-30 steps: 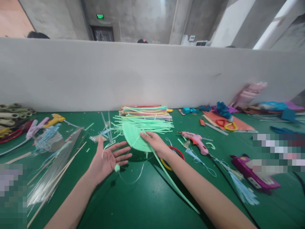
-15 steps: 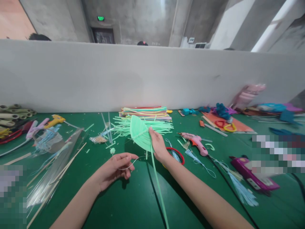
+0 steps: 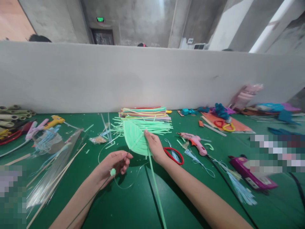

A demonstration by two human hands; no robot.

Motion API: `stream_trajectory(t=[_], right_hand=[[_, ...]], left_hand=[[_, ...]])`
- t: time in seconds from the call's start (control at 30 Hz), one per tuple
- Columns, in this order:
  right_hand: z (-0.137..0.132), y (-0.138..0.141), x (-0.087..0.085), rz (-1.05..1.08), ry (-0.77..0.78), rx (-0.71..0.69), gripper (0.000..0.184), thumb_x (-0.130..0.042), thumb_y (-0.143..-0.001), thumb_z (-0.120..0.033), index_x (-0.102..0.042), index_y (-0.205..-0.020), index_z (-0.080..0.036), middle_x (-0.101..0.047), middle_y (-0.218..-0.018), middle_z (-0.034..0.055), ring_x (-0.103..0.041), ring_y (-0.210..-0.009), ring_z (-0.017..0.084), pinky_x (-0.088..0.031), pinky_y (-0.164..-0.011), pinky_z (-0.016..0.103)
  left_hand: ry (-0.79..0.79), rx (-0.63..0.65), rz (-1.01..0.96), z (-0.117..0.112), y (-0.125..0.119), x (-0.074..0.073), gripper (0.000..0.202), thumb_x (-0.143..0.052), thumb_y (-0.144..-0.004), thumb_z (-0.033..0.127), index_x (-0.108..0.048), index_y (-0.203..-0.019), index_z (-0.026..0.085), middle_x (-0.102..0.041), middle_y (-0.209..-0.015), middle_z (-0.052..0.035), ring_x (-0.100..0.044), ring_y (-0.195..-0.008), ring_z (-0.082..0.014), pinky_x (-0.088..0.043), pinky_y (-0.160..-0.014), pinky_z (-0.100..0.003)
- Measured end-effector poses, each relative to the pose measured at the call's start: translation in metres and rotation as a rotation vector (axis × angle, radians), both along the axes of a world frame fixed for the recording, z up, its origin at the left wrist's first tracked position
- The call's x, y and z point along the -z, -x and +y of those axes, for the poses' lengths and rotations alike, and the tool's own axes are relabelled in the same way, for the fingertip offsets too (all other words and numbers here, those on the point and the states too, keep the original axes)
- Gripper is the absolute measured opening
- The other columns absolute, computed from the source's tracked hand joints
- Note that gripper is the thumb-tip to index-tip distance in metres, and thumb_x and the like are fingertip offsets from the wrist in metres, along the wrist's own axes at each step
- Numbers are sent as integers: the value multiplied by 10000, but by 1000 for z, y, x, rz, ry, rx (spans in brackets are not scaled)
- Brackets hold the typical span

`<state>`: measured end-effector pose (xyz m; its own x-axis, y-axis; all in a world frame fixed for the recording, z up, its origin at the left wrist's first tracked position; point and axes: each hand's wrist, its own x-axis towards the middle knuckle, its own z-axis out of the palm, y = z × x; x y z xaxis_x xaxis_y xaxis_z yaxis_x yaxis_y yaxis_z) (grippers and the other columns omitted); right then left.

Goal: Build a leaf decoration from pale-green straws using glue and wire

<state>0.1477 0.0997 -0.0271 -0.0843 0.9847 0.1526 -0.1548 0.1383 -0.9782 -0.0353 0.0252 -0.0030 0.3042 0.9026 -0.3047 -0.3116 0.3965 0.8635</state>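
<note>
R hand (image 3: 155, 147) fingers clamped on green leaf (image 3: 135, 139) at edge, over bench (image 3: 121, 210), prob to keep face visible; L hand (image 3: 113, 163) fingers pinched on dark stem (image 3: 90, 199), prob to steady leaf

Craft workshop — pink glue gun (image 3: 196, 142), concrete wall (image 3: 143, 22).

The pale-green leaf (image 3: 135, 139) shows a ribbed, matt surface with a soft, fuzzy look, similar to that of the loose green strips (image 3: 156, 126) behind it. Smooth plastic forms the pink glue gun (image 3: 194, 140), while a transparent sheet (image 3: 43, 186) is highly glossy. The bench (image 3: 128, 210) appears smooth, the pale partition (image 3: 95, 76) matt, and the wall (image 3: 143, 19) mottled bare concrete.
</note>
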Motion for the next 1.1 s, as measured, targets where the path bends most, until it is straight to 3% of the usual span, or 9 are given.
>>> stream_trajectory(t=[0.17, 0.33, 0.47, 0.63, 0.9, 1.1], right_hand=[[1, 0, -3, 5, -13, 71, 477, -513, -796, -624, -643, -770, -166, -495, -600, -23, -448, -591, 128, -380, -564, 229], [13, -20, -13, 78, 48, 196, 467, -518, -804, -606, -661, -726, -169, -253, -477, -81, -226, -416, 79, -243, -415, 211], [22, -46, -32, 176, 26, 296, 442, -561, -781, -597, -673, -784, -170, -304, -458, -87, -211, -381, 67, -165, -372, 210], [11, -80, -49, 217, -26, 401, 434, -624, -749, -594, -668, -816, -168, -494, -501, -52, -393, -401, 62, -252, -366, 175], [-6, -109, -26, 309, 76, 507, 469, -661, -707, -619, -623, -775, -156, -614, -563, -11, -508, -437, 71, -348, -370, 159], [-10, -96, -21, 379, 189, 384, 404, -677, -731, -558, -608, -748, -160, -630, -567, -6, -516, -442, 75, -370, -372, 160]], left_hand=[[-37, -37, 54, -2, 7, -5, 228, -766, -709, 338, -683, -748, 129, -554, -567, 29, -489, -462, -53, -358, -449, -171], [-51, -137, 57, 0, 19, -4, 244, -806, -660, 326, -693, -749, 130, -573, -580, 20, -502, -474, -53, -382, -461, -165], [-62, -171, 78, 2, 24, -1, 264, -817, -643, 337, -701, -755, 128, -582, -594, 14, -510, -489, -55, -401, -473, -166], [-92, -195, 134, 4, 21, 2, 286, -819, -634, 359, -705, -752, 125, -614, -638, -1, -530, -509, -64, -424, -501, -183], [-171, -180, 332, 2, 9, 5, 283, -768, -697, 384, -716, -794, 123, -650, -669, -34, -562, -545, -98, -429, -538, -226], [-207, -140, 368, 2, 5, 8, 282, -742, -724, 389, -722, -833, 130, -664, -713, -48, -574, -577, -117, -429, -542, -236]])
